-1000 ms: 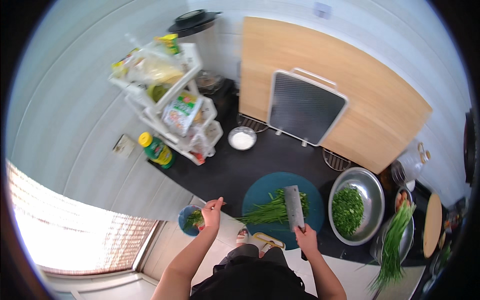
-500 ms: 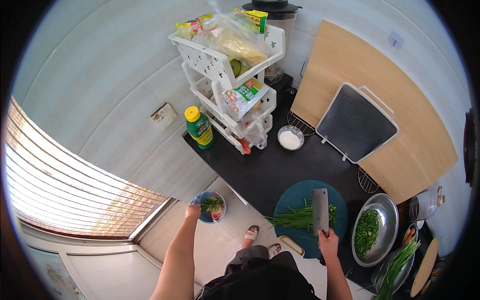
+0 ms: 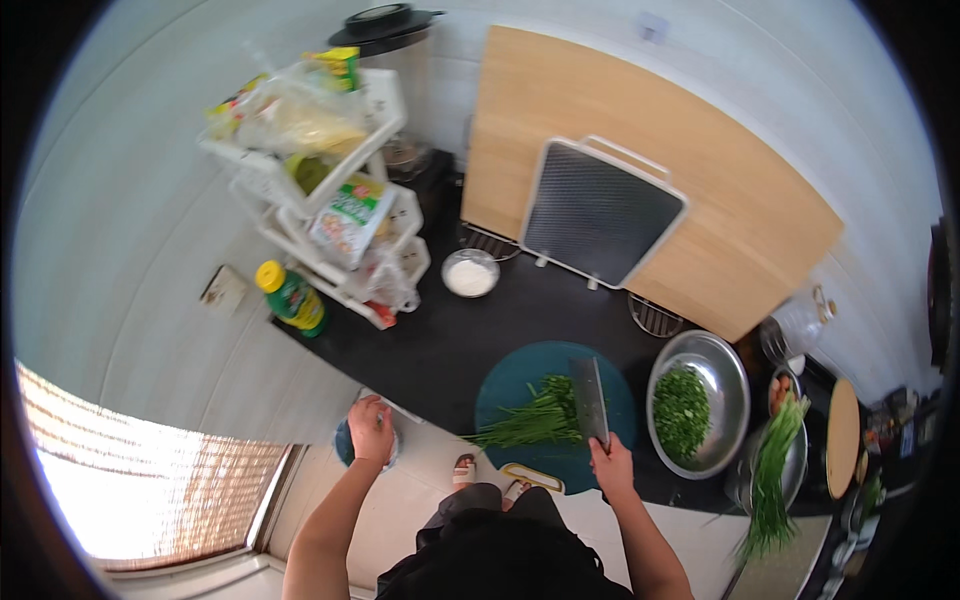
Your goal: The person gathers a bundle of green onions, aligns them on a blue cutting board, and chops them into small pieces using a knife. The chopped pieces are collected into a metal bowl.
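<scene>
My right hand (image 3: 614, 468) grips the handle of a cleaver (image 3: 590, 398), its broad blade standing over the round teal cutting board (image 3: 500, 384). Just left of the blade, long green chives (image 3: 535, 418) lie across the board, some ends sticking out past its left edge. My left hand (image 3: 371, 432) is away from the board, above a small bin (image 3: 345, 445) that it partly covers. Its fingers are curled together; anything inside them I cannot make out. To the right of the board, a steel bowl (image 3: 735, 375) holds chopped chives (image 3: 681, 412).
More whole chives (image 3: 770, 470) hang over a pot at the right. A glass bowl of white powder (image 3: 470, 273), a white tiered rack (image 3: 375, 240) and a green bottle (image 3: 292, 300) stand behind. A large wooden board (image 3: 720, 170) and a dark grid tray (image 3: 603, 210) lean against the wall.
The view has swung right, so the counter appears further left. My left hand has gone from the bin's rim to above it. The cleaver stays in my right hand over the board.
</scene>
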The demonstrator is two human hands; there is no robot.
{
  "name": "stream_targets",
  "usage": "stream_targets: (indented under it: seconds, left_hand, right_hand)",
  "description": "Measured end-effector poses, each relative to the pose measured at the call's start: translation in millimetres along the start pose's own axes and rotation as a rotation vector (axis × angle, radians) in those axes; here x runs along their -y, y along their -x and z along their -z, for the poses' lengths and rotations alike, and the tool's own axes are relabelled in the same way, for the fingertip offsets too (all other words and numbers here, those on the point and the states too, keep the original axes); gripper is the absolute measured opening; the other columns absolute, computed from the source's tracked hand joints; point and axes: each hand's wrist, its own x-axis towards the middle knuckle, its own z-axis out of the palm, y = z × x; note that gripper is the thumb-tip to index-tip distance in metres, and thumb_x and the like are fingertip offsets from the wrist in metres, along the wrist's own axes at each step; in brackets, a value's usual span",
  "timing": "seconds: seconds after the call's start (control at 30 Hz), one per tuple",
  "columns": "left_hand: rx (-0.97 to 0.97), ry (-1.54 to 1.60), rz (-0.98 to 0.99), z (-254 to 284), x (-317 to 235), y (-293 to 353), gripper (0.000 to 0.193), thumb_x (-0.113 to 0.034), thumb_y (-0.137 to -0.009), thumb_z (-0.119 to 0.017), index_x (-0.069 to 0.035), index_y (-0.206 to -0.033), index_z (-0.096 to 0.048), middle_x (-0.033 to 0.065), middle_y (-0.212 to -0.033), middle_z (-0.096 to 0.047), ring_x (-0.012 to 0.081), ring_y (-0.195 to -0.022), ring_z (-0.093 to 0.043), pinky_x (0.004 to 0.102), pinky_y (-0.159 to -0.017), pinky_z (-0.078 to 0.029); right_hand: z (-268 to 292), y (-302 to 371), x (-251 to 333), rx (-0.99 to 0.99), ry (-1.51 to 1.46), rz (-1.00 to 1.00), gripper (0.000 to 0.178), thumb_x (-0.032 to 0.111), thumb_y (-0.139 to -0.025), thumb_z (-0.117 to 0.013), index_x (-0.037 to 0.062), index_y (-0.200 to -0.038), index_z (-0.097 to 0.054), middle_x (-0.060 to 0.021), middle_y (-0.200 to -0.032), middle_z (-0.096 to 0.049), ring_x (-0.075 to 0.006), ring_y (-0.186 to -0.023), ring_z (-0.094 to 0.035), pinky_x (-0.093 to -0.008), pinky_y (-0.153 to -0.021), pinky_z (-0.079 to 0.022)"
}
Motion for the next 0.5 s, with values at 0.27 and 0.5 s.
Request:
stream_targets:
  seconds: [0.27,0.5]
  left_hand:
    - [0.506,0.249,-0.565,-95.8,-158.2,-30.4,0.04,-0.017,-0.076,-0.068,-0.003,-0.111,-0.056,0.0156,-0.12,-0.053,0.0322,-0.115,-0.048,0.0416,-0.096,-0.038]
    - [0.754,0.229,-0.89,-135.5,-179.8,-25.8,0.023,-0.011,-0.073,-0.066,-0.006,-0.094,-0.061,0.0103,-0.093,-0.056,0.0283,-0.1,-0.051,0.042,-0.084,-0.042]
  right_hand:
    - [15.5,20.9,-9.7,-0.1,0.097,-0.063,0.025,0.029,-0.088,-0.059,0.0051,-0.083,-0.06,-0.0073,-0.058,-0.061,-0.0232,-0.056,-0.064,-0.0347,-0.055,-0.048]
    - [15.2,31.3,-28.7,-0.108,0.078,-0.106,0.025,0.029,-0.087,-0.061,0.0055,-0.081,-0.06,-0.0076,-0.057,-0.061,-0.0247,-0.056,-0.063,-0.035,-0.055,-0.047]
